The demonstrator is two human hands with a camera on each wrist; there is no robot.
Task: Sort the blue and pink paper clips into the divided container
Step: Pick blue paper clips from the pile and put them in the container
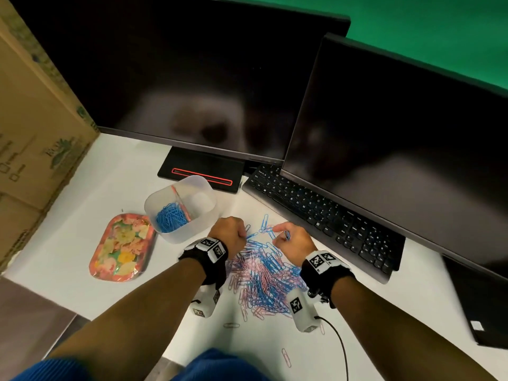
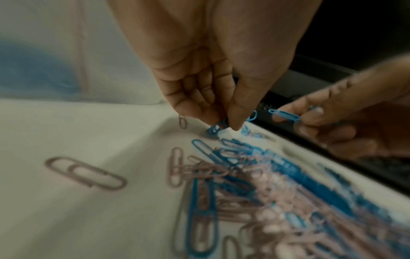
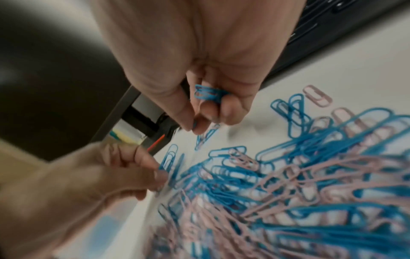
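A mixed pile of blue and pink paper clips [image 1: 264, 273] lies on the white desk in front of me. The translucent divided container [image 1: 192, 229] stands to its far left. Its left compartment holds blue clips [image 1: 171, 218]; the right one looks empty. My left hand [image 2: 226, 125] pinches blue clips [image 2: 216, 128] at the pile's far edge, low over the desk. My right hand [image 3: 195, 128] keeps a small bundle of blue clips [image 3: 208, 92] in its curled fingers and pinches one more blue clip [image 3: 206, 135] at the fingertips. The two hands [image 1: 243, 234] [image 1: 283, 233] are close together.
A floral tray [image 1: 123, 246] lies left of the container. A black keyboard [image 1: 330, 215] runs along the pile's right side, under two dark monitors [image 1: 192, 78]. Cardboard boxes [image 1: 33, 147] stand at the left. Single pink clips [image 1: 286, 357] lie near the desk's front edge.
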